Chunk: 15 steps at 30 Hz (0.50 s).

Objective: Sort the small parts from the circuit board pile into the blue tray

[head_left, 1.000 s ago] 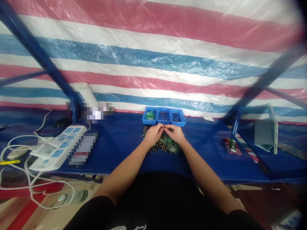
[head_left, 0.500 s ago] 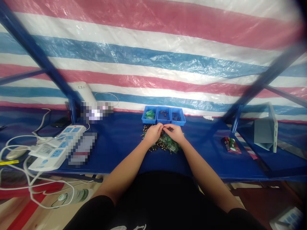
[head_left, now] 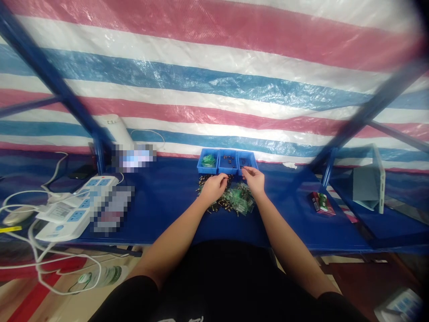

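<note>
A heap of small green and brass parts [head_left: 231,199] lies on the blue table [head_left: 167,201]. My left hand [head_left: 214,187] rests on the heap's left side with fingers curled in a pinch on a small part too tiny to name. My right hand [head_left: 254,179] is raised toward the right blue bin [head_left: 248,162], fingertips pinched near its front edge; what they hold is too small to make out. Three small blue bins stand in a row behind the heap: the left bin [head_left: 208,162] holds green parts, the middle bin [head_left: 228,162] dark ones.
White power strips [head_left: 80,208] and cables [head_left: 33,250] crowd the table's left end. A red and green packet [head_left: 320,201] lies at the right, a grey stand [head_left: 368,185] beyond it. Blue frame posts [head_left: 97,156] rise at both sides. A plastic bottle [head_left: 100,276] lies on the floor.
My hands were pinched together above the heap. Now my right hand has moved up and right to the right bin, and my left hand has dropped onto the heap.
</note>
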### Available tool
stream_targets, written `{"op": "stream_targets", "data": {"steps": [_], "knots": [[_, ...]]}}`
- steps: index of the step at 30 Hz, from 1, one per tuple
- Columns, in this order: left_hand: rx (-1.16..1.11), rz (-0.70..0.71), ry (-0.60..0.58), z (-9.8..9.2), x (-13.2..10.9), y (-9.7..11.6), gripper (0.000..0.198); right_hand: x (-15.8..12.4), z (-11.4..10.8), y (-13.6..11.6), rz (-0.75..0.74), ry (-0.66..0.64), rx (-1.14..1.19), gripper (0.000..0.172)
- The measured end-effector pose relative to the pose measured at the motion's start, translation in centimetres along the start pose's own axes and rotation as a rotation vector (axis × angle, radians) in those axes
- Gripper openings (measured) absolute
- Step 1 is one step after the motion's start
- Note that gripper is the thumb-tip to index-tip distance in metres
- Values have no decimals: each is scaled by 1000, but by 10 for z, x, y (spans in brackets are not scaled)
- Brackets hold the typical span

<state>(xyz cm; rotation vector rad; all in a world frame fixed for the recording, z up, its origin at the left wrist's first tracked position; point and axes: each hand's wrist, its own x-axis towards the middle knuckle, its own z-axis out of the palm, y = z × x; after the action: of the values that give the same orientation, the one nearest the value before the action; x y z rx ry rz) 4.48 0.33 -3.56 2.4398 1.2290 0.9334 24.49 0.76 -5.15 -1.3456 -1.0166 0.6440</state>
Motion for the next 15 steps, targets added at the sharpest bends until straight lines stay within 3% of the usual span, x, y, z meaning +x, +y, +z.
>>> {"op": "stream_targets", "data": {"steps": [10,15], "knots": [[17,19,-18,-1,1,0,21,0,5,5,-17,-54,58,48],[25,29,-15,-1,0,0,21,-2,12,3,-38,-194,54,50]]}}
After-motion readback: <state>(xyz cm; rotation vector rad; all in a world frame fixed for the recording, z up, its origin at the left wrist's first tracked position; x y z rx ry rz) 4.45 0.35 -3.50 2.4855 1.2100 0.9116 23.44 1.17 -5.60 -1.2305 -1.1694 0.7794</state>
